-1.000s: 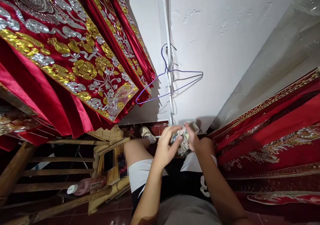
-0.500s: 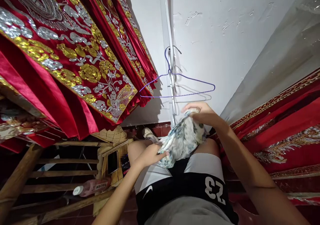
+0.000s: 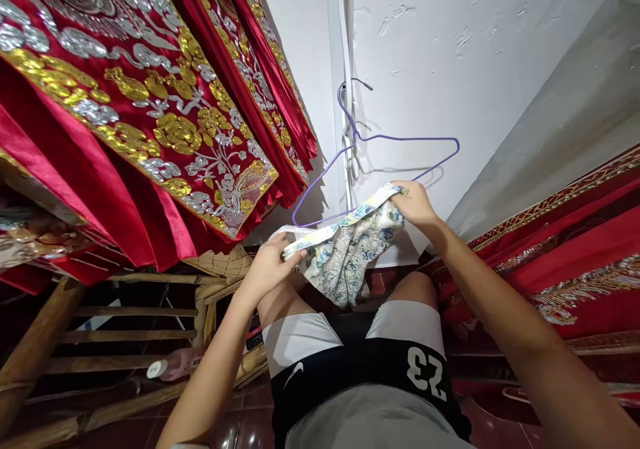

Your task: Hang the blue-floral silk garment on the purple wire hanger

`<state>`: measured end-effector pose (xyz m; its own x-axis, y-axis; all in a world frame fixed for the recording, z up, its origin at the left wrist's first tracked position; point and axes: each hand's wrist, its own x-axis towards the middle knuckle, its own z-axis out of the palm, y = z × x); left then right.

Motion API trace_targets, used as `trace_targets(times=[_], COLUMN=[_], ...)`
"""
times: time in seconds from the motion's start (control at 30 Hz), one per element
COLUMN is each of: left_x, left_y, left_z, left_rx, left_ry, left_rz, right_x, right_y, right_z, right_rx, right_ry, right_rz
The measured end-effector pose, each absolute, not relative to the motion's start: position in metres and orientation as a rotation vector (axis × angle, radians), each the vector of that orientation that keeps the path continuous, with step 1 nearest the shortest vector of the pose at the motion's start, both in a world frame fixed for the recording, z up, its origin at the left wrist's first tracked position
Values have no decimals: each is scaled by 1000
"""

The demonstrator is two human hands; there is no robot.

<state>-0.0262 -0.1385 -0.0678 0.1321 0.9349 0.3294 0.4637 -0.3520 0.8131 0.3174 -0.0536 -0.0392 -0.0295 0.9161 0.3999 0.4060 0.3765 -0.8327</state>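
Note:
A white garment [image 3: 345,259] with a blue, green and yellow pattern is stretched between my hands, its band-like edge pulled nearly straight and the rest hanging in folds. My left hand [image 3: 270,262] pinches one end of that edge. The other end, higher up, is gripped by my right hand [image 3: 414,201]. Just beyond the cloth a purple wire hanger [image 3: 400,138] hangs tilted in front of the wall, part of its lower bar behind the garment. I cannot tell whether the cloth touches the hanger.
Red gowns with gold and silver embroidery [image 3: 180,132] hang at the left; more red embroidered fabric [image 3: 590,256] is at the right. A bamboo chair [image 3: 130,336] holds a pink bottle with a white cap [image 3: 173,366]. The white wall [image 3: 425,56] is straight ahead.
The bunched garment has been raised off my lap toward the hanger and spread along its edge. Both hands moved up and farther apart. The hanger has swung out of level.

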Motion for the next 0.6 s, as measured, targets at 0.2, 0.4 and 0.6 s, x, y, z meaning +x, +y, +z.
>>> trace_targets(times=[0.2, 0.4, 0.6], left_x=[-3, 11, -8], left_y=[-110, -66, -49], left_z=[-19, 18, 4], left_rx=[1941, 1531, 1254], left_ry=[1183, 946, 873], left_rz=[1328, 1335, 1216], right_x=[323, 318, 357], right_y=[-80, -91, -67], right_z=[-20, -24, -16], right_rx=[-1228, -1079, -1191], right_ry=[-1726, -1687, -1362], right_rz=[687, 684, 408])
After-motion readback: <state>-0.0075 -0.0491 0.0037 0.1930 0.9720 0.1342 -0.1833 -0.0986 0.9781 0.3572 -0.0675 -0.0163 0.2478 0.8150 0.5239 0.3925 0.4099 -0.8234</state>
